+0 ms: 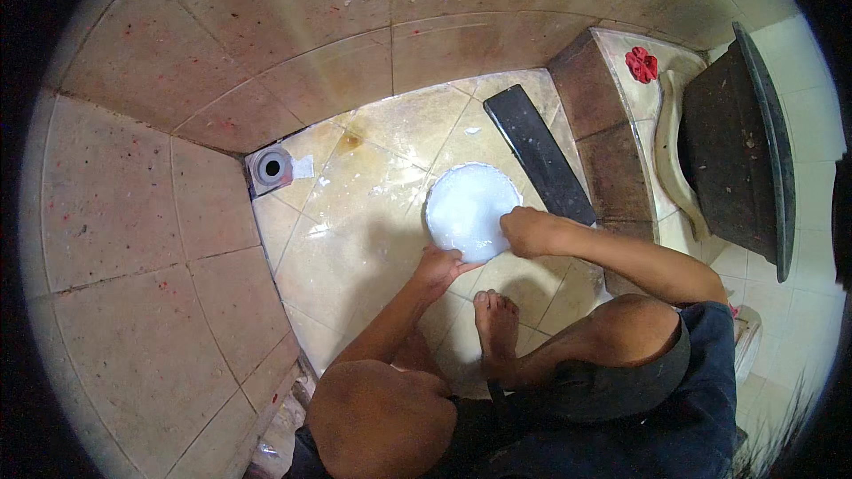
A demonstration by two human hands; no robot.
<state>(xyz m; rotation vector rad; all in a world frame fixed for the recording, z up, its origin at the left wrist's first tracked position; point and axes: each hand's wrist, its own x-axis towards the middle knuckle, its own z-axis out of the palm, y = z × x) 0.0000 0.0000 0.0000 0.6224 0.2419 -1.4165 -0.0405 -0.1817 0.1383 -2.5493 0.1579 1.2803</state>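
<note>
A round white basin (470,204), pale and shiny inside with a rough-looking rim, is in front of me above the tiled floor. My left hand (439,268) grips its near left edge, thumb over the rim and fingers underneath. At the right edge, my right hand (527,231) is closed in a fist over the rim. Whatever that fist holds is hidden by the fingers. Whether the pale surface is the basin's bottom or something in it, I cannot tell.
A long black slab (541,155) lies right of the basin. A round drain (272,167) sits in the left corner. On the raised tiled ledge (641,106) are a red crumpled thing (641,65) and a large dark tub (735,151). My bare foot (497,324) stands close by.
</note>
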